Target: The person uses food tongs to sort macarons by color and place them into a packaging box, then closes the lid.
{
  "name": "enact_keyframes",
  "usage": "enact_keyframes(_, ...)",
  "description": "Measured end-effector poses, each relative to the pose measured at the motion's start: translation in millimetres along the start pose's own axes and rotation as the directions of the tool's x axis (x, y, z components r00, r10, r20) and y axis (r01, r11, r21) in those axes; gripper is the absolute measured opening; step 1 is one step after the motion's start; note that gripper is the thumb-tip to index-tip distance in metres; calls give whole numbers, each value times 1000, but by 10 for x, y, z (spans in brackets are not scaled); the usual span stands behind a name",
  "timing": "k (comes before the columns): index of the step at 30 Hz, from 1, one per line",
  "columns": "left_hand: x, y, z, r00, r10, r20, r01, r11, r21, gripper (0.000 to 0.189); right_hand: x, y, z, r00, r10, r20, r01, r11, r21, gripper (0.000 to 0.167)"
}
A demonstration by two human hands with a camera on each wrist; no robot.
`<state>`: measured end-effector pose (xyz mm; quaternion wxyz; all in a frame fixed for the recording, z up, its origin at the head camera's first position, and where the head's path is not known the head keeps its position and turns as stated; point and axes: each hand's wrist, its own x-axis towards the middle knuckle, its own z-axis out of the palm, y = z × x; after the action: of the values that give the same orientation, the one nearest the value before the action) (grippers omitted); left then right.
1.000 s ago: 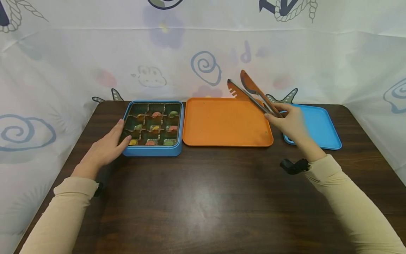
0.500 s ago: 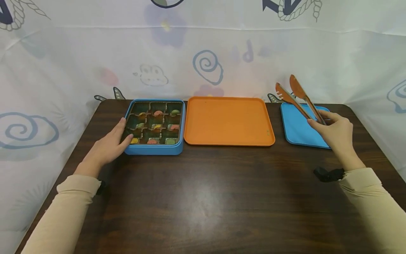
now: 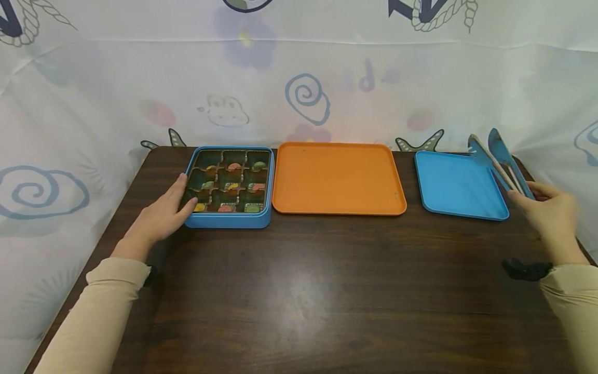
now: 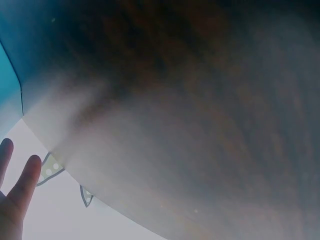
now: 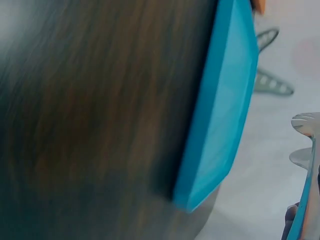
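Observation:
My right hand (image 3: 551,215) grips metal tongs (image 3: 502,163) by the handle end, just right of the blue tray (image 3: 460,184). The jaws of the tongs stand apart and hold nothing; they reflect blue. In the right wrist view the tongs (image 5: 309,165) show at the right edge, beyond the tray (image 5: 220,120). My left hand (image 3: 156,218) rests with straight fingers on the left side of a blue box (image 3: 229,222). Inside the box, a divided insert holds several small yellow, pink and green pieces (image 3: 226,208). Only some left fingers (image 4: 27,182) appear in the left wrist view.
An orange tray (image 3: 338,179) lies between the box and the blue tray, close against the box. The dark wooden table (image 3: 299,291) ends at a white printed cloth (image 3: 355,104) hanging behind it.
My right hand has carried the tongs rightward from above the orange tray, across the blue tray, to its right side. My left hand stays at the box.

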<state>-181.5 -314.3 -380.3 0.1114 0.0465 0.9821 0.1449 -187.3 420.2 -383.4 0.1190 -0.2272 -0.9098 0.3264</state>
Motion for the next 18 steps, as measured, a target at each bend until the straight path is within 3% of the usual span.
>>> enact_keyframes(4, -3, -5, 12, 1000, 4, -8, -4, 1000, -2, 81, 247, 470, 36, 996, 91, -20, -91, 996, -24, 69)
enact_keyframes(10, -3, -14, 35, 1000, 3, -15, -4, 1000, -3, 81, 466, 1032, 41, 990, 133, -43, -136, 988, -78, 75)
enact_keyframes(14, -1, -14, 36, 1000, 3, -17, -3, 1000, -3, 81, 414, 1076, -26, 987, 156, -34, -159, 982, -106, 78)
enact_keyframes(18, 3, -14, 37, 1000, 5, -15, -5, 1000, -3, 80, 182, 825, -87, 984, 179, -15, -179, 975, -129, 76)
